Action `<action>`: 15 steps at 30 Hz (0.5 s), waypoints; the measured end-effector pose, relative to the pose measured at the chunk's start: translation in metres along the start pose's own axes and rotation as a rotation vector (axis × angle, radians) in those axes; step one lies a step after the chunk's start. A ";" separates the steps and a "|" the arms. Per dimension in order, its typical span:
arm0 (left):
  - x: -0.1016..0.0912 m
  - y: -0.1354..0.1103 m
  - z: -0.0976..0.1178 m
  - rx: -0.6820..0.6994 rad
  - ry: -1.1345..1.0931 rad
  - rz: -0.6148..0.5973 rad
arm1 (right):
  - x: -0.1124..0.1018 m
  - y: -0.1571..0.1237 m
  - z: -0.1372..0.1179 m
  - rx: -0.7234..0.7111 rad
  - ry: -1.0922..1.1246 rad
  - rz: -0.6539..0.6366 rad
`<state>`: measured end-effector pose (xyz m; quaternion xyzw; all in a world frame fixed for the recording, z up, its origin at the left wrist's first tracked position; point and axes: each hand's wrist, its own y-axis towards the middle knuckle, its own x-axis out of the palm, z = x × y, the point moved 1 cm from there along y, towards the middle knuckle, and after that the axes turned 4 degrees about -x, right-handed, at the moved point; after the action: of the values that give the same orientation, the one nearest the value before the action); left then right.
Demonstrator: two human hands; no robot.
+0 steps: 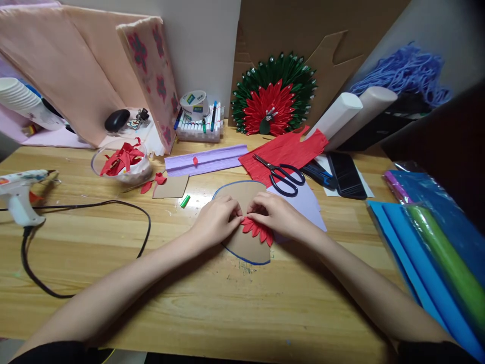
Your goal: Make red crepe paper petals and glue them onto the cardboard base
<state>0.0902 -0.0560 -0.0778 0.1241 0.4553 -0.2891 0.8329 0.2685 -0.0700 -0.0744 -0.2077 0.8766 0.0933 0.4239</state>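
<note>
Flat on the table lies a fan-shaped piece of cardboard [242,250] with a blue outline. Several pointed red paper petals [259,231] are fixed to it in an arc near its right side. My left hand [219,218] is over the cardboard, its thumb and fingertips pinched together at the left end of the petals. Close beside it, my right hand [273,212] pinches at the top of the petals. Both hands' fingertips almost meet there, and what lies between them is mostly hidden; it seems to be a red paper petal.
Black-handled scissors [282,174] rest on red crepe paper [284,151] behind my hands. A glue gun [22,197] and its cord [146,222] are at left, near a bowl of red scraps [123,162]. A phone [346,174] lies right; a red-green paper fan [273,96] stands behind.
</note>
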 end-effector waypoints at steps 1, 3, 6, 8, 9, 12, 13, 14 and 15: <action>0.000 0.000 0.000 0.002 0.003 -0.001 | 0.000 0.000 -0.001 0.005 0.001 -0.010; 0.001 0.001 0.001 0.001 0.012 -0.007 | -0.001 0.000 -0.002 0.015 0.000 -0.033; 0.001 0.002 0.001 -0.006 0.024 -0.016 | -0.003 0.000 -0.004 0.016 0.000 -0.065; 0.001 0.003 0.001 -0.007 0.024 -0.020 | -0.003 0.001 -0.004 0.017 -0.004 -0.081; 0.001 0.003 0.001 -0.006 0.021 -0.025 | -0.003 0.001 -0.004 0.019 -0.011 -0.088; 0.001 0.005 0.000 0.000 0.012 -0.039 | -0.002 0.002 -0.003 0.020 -0.047 -0.102; 0.001 0.005 0.000 0.004 0.013 -0.040 | -0.002 0.003 -0.003 0.014 -0.058 -0.102; 0.000 0.005 0.001 0.009 0.014 -0.035 | -0.001 0.003 -0.002 0.003 -0.066 -0.099; 0.000 0.005 0.001 0.016 0.014 -0.028 | 0.000 0.003 -0.002 -0.009 -0.072 -0.096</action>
<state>0.0940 -0.0522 -0.0778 0.1264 0.4606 -0.3036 0.8244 0.2663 -0.0681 -0.0731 -0.2481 0.8494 0.0842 0.4581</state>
